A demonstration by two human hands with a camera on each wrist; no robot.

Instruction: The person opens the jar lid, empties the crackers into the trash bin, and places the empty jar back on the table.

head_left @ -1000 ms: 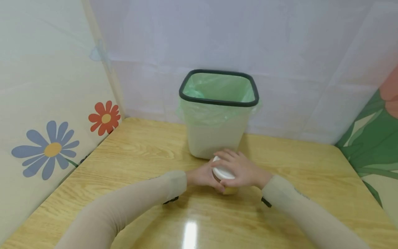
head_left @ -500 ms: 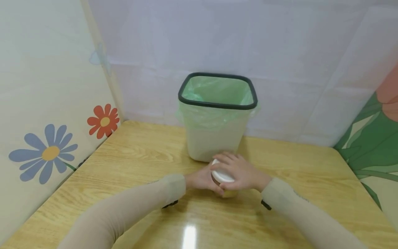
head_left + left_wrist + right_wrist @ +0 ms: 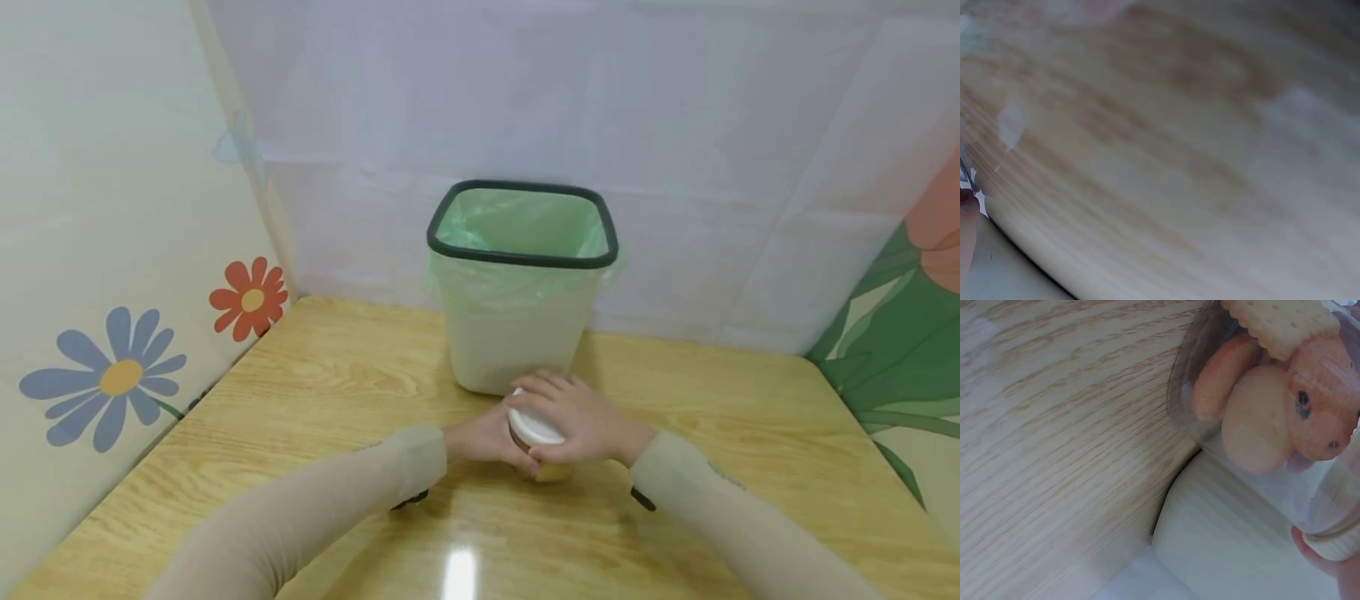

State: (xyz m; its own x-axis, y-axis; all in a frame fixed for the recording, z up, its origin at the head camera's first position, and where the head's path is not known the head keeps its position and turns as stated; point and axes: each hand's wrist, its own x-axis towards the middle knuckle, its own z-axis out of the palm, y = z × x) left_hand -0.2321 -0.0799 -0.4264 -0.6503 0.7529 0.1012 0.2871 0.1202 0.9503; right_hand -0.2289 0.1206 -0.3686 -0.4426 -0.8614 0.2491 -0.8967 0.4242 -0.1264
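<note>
Biscuit jar (image 3: pixel 554 472), just in front of the lined bin (image 3: pixel 517 337), has our left hand (image 3: pixel 486 437) curled round its side; its white lid (image 3: pixel 536 427) is on and biscuits (image 3: pixel 1257 419) lie inside, so we judge opening not yet done; our right hand (image 3: pixel 583 418) grips that lid, fingers bent.

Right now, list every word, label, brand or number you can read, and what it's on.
None can be read in any view.
Right sleeve: small dark marks, too blurred to read.
Left sleeve: a faint mark, too small to read.
Clear jar, white lid, bin: no lettering visible.
</note>
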